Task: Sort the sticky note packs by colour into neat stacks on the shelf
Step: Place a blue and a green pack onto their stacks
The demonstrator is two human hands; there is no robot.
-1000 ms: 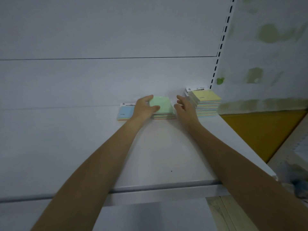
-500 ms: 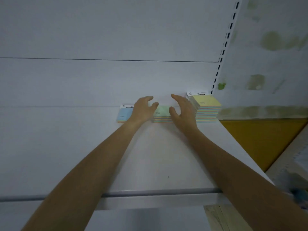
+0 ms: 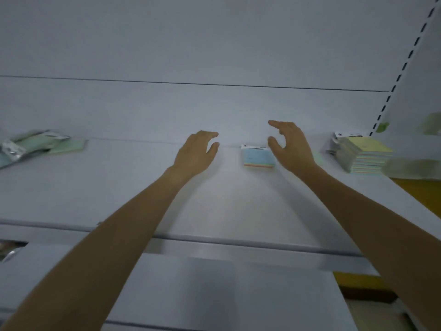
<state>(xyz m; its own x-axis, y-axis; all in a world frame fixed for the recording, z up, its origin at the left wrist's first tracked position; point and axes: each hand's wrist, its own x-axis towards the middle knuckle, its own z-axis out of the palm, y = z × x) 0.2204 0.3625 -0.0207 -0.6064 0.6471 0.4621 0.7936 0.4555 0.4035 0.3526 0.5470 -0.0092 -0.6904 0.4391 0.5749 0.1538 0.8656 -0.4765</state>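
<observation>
Left hand point(image 3: 195, 154): fingers spread and loosely curved, holding nothing; it hovers over the shelf point(image 3: 226, 201), left of the blue pack point(image 3: 256, 156) and apart from it.
Right hand point(image 3: 291, 146): thumb and fingers wide apart in a C, also empty; it covers the blue pack's right edge.
Sorted so far: the blue pack lies flat at the back wall. The yellow stack point(image 3: 368, 152) stands well to its right. A pale green edge point(image 3: 318, 156) shows between them, mostly hidden.
Unsorted: loose packs point(image 3: 40, 144) lie jumbled at far left, blurred.
Step in hand: probably reaching for the next pack.
Technique: take one pack at a time, check its top colour, set it flat and square its edges against the stack below.
Risk: the yellow stack leans slightly, so avoid nudging it.
</observation>
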